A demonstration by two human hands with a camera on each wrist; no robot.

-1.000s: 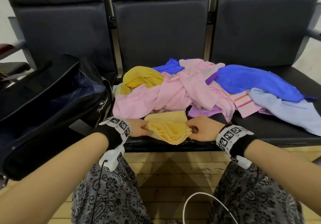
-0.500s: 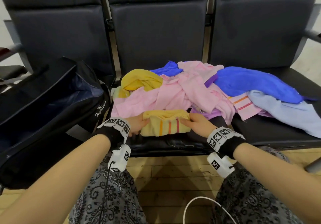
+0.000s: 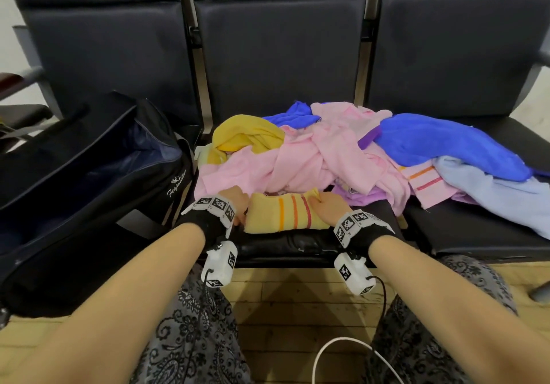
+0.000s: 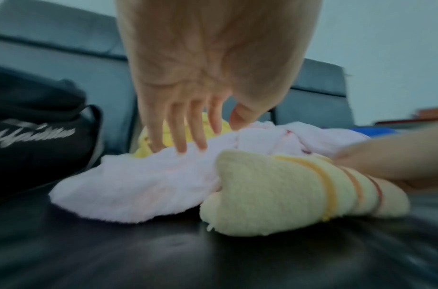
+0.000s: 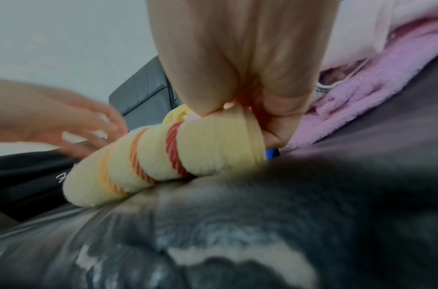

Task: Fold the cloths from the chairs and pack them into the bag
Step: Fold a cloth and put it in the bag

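At the far left an open black bag (image 3: 74,181) sits on the left chair, its mouth facing up. Just right of it, on the near edge of the middle chair seat (image 3: 297,243), the left hand (image 3: 238,202) hangs with straight, spread fingers (image 4: 180,135), their tips touching a pink cloth (image 4: 138,185) and gripping nothing. Beside it lies the folded yellow striped cloth (image 3: 285,212), flat on the seat. The right hand (image 3: 326,209) pinches that cloth's right end between thumb and curled fingers (image 5: 279,117). Behind and to the right spreads a loose pile of cloths (image 3: 357,157), pink, yellow, blue and pale blue.
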